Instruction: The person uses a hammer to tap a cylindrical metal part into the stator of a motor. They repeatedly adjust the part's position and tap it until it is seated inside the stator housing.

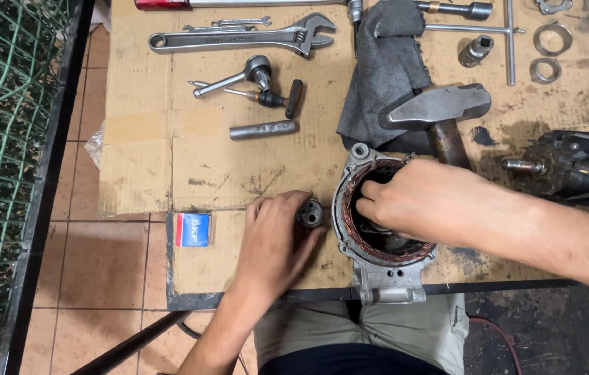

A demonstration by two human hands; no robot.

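Left hand (273, 239) palm-down, fingers curled around small bearing (309, 212); right hand (419, 203) fingers inside stator housing (381, 239), grip unclear.

Both my bare hands at work near the front edge of the desk.

My left hand (273, 239) lies palm down, forearm rising from the front edge, fingers curled loosely forward, thumb out to the right. My right hand (423, 205) reaches in from the right edge, forearm stretched across, wrist bent, fingertips (367, 205) pinched and tucked downward.
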